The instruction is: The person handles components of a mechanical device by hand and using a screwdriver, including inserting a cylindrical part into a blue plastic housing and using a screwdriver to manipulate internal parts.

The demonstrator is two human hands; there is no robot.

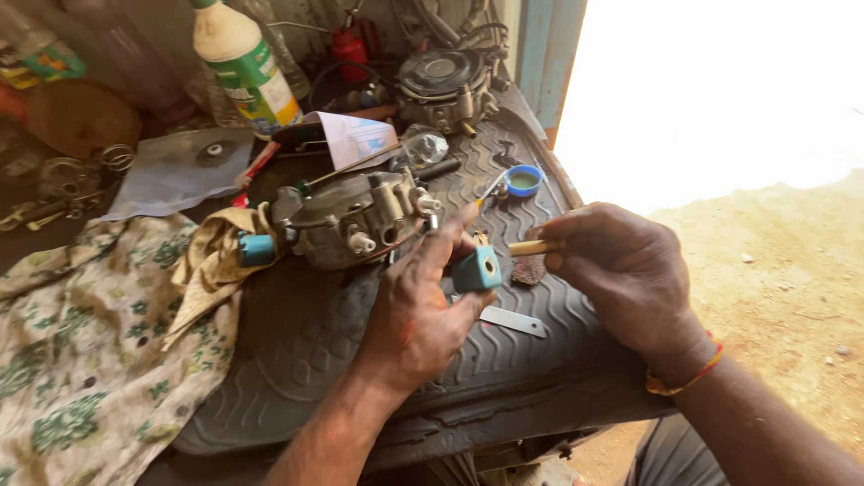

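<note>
The left hand (416, 315) grips a small teal block-shaped coil with a round bore (478, 269), its hole facing the right hand (624, 274), which pinches a short tan stem (533, 247) lying level and pointing left, just above and beside the bore. Both hover over the black ribbed rubber mat (306, 360) on the table. Behind, a small blue cap (523, 181) holds greenish paste.

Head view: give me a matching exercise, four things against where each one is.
Things:
1. teal block-shaped coil with a round hole
2. short tan wooden stick
3. small blue round cap
4. flat silver metal strip

Places:
A. on the black rubber mat below the hands
B. in the left hand
C. in the right hand
D. on the mat beyond the hands

Pairs: 1-B, 2-C, 3-D, 4-A
</note>
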